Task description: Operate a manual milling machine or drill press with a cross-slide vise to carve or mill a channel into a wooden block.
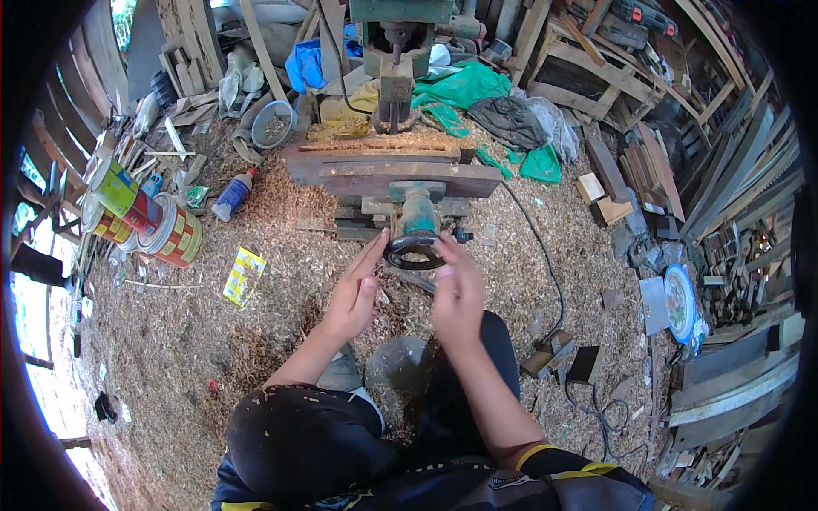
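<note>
The person's left forearm [300, 356] and right forearm [492, 393] are slanting inward from below, leading to raised wrists. The left hand [351, 294] is lying open, its fingers straight and together, its thumb standing apart and the fingertips meeting or nearly meeting the left side of the handwheel [415, 265]. The right hand [458, 300] is curving loosely at the opposite side, its fingers blurring, so whether they are closing on the rim or only brushing it cannot be told. The handwheel is sitting between the two sets of fingertips, its dark ring tilting toward the person. It is looking like rigid metal, likely heavy, hardly fragile and perhaps slick where the rim is shining; being mounted, it should be turning rather than lifting. The outer rim is offering the best hold, with fingers wrapping its opposite sides. Just past the fingertips, a green metal housing [417, 203] is carrying the wheel, and beyond that a long wooden board [362, 177] is spanning wider than both hands. Farthest ahead of the fingers, a green machine head [400, 10] is hanging over wood chips [341, 142].
</note>
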A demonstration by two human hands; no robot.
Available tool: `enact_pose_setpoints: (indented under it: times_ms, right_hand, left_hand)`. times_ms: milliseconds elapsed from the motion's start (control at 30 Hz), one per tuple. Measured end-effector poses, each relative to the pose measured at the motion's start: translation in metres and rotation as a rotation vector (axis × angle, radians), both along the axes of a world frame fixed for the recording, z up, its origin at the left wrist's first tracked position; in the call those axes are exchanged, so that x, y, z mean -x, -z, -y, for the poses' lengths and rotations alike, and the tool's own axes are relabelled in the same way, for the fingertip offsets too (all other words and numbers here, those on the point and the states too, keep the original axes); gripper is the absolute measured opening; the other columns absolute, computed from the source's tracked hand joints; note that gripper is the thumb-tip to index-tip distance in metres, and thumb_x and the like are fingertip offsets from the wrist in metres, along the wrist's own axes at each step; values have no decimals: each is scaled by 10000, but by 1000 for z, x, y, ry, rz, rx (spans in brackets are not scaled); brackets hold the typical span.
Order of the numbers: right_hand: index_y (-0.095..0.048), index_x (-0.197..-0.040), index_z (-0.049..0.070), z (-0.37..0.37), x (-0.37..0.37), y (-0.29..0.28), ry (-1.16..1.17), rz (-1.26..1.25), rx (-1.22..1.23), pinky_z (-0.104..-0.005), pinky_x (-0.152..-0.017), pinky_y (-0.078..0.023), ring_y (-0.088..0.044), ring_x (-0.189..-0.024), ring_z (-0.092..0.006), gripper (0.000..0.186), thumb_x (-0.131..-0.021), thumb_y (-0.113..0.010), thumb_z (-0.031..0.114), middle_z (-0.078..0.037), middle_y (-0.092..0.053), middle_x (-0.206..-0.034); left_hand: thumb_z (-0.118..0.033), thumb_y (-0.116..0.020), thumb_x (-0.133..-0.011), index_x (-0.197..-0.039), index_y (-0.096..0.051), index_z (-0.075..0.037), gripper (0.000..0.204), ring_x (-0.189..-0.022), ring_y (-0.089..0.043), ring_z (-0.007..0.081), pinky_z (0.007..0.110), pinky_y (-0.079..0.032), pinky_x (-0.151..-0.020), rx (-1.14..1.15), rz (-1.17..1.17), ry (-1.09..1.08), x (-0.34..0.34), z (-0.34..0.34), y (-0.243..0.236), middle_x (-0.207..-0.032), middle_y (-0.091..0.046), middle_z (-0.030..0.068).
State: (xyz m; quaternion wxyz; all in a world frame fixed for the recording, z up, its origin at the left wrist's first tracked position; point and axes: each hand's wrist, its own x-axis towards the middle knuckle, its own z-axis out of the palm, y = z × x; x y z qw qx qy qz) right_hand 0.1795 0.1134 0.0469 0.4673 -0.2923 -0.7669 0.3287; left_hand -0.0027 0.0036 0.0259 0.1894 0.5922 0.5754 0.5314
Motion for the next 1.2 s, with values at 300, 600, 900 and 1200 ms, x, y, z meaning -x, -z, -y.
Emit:
enact_pose_setpoints:
  times_ms: [300, 600, 900, 1200]
  right_hand:
    - [-741, -1315, 25, -130, 43, 9, 11, -132, 279, -431, -1038, -530, -710, -1144, -322, 320, -1061, -652, 198, -168, -770, -1258]
    - [-699, -1411, 53, -156, 72, 1, 317, 383, -156, -633, -1114, -305, -555, -1293, -394, 489, -976, -683, 276, -126, -751, -1302]
    - [-703, -1412, 48, -160, 83, 3, 318, 412, -156, -609, -1137, -293, -553, -1322, -383, 487, -962, -673, 231, -135, -750, -1252]
    - [-756, -1331, 107, -156, 92, -18, 304, 345, -382, -582, -1134, -313, -630, -1256, -320, 403, -945, -726, 221, -94, -757, -1207]
  left_hand:
    - [-167, -664, -1061, -1531, -587, -15, 499, -1544, -486, 430, 511, -358, -1292, -31, -235, -376, 62, -5, -21, -1613, -565, 238]
    - [-203, -636, -1100, -1544, -564, 4, 495, -1516, -496, 411, 476, -367, -1267, -103, -398, -750, 123, -37, -13, -1627, -517, 246]
    - [-207, -599, -1108, -1597, -469, 50, 567, -1551, -416, 498, 532, -342, -1279, -20, -401, -749, 142, -54, -3, -1676, -414, 321]
    - [-142, -602, -1068, -1589, -506, 4, 550, -1569, -395, 496, 572, -313, -1290, -20, -560, -697, 163, -70, 4, -1671, -452, 276]
